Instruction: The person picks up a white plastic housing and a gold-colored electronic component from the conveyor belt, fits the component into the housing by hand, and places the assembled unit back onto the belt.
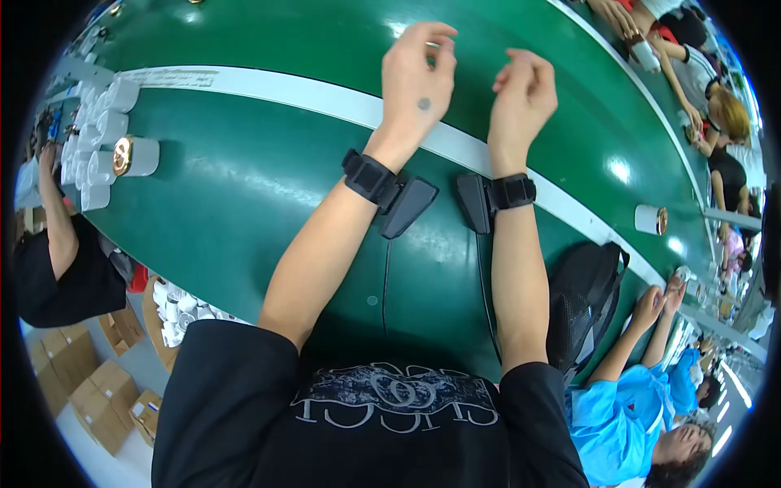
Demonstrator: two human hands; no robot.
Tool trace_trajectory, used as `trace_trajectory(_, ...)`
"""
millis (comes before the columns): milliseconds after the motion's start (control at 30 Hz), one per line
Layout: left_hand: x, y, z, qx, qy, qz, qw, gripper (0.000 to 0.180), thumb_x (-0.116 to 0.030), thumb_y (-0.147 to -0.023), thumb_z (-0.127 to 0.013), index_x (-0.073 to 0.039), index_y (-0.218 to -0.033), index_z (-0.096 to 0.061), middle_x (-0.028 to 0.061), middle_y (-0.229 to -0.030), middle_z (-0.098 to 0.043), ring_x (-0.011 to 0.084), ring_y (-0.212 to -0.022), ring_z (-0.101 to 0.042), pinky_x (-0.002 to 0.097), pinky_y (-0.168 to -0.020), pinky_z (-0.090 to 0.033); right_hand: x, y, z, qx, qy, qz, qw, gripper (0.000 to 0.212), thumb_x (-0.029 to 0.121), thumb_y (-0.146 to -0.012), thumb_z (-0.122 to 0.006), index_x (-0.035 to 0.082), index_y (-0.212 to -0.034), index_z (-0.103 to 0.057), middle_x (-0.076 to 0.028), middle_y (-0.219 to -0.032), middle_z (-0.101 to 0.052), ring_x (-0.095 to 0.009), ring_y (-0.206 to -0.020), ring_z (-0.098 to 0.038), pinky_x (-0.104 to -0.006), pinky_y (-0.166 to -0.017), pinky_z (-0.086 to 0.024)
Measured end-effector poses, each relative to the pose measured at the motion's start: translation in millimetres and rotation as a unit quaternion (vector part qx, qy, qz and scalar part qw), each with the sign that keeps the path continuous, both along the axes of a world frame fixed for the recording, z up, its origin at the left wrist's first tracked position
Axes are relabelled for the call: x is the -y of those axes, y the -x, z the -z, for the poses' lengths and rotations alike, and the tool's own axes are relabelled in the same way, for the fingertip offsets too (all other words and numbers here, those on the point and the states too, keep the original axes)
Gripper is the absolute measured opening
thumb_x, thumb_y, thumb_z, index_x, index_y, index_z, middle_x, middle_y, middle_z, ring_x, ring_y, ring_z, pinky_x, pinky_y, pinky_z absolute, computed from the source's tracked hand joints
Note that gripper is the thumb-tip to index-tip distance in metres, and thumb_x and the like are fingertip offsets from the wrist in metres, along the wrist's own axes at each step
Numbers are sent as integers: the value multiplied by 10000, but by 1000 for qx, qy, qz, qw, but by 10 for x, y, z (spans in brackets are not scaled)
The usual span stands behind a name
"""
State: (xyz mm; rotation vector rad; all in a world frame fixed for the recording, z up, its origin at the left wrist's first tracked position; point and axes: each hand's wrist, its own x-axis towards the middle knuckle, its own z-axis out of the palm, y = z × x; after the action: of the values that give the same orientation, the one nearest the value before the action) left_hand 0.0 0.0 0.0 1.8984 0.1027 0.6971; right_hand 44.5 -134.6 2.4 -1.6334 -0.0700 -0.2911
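Note:
Both my hands hang over the green work surface [244,183], beyond or above the pale strip [325,99] that crosses it. My left hand [416,81] is loosely curled, with a gap between thumb and fingers and nothing visible in it. To its right, my right hand [525,98] has bent fingers that stand apart, and I see no object in it either. Each wrist wears a black strap with a dark box-shaped device [409,207], and cables run from these toward my body. The hands do not touch each other.
White cups [102,134] are stacked at the left edge beside a white jar with a gold end [137,156]. A similar jar [649,219] lies at the right. A black backpack [584,301] sits by my right arm. Cardboard boxes [106,398] stand lower left. Several people work around.

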Motion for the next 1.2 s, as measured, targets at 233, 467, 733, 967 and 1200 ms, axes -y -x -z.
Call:
trace_trajectory(233,-242,-124,31,-20,508,79,857,137,-71,-984,-624,-23,-1101,-677,87,-1020,-720,133,-812,-673,306,-695,-540,-267,-82,-17,239,346,-43,906,193,215,-1016,-656,30,-1013,-710,-34,-765,-682,-107,-682,-649,-271,-627,-517)
trace_trajectory(467,-768,-87,4,97,-60,-82,990,120,-62,-937,-658,-57,-1054,-684,89,-993,-698,233,-825,-665,352,-712,-513,-554,130,-95,28,129,-273,953,263,234,-978,-701,29,-1142,-682,-73,-960,-716,-128,-869,-684,-303,-727,-533)
trace_trajectory(733,-679,-120,-43,126,-110,-171,971,79,-38,-939,-648,-54,-1009,-682,107,-950,-681,223,-746,-644,345,-667,-517,-642,512,-228,15,150,-404,902,554,343,-922,-764,-36,-1276,-571,-111,-1108,-668,-192,-1065,-610,-352,-972,-468)
trace_trajectory(967,-428,-77,-132,34,383,-13,923,107,-35,-967,-571,-20,-1055,-631,71,-936,-681,140,-730,-603,272,-655,-494,-594,368,-107,-10,140,-412,900,400,264,-968,-718,-22,-1219,-594,-63,-1014,-673,-123,-908,-611,-285,-838,-485)
trace_trajectory(1200,-925,-323,60,15,316,-21,948,155,-77,-965,-605,-10,-1104,-626,94,-968,-687,148,-792,-633,289,-704,-523,-632,305,-34,-47,107,-371,921,218,188,-1029,-641,-13,-1114,-647,-25,-915,-676,-82,-805,-608,-244,-749,-477)
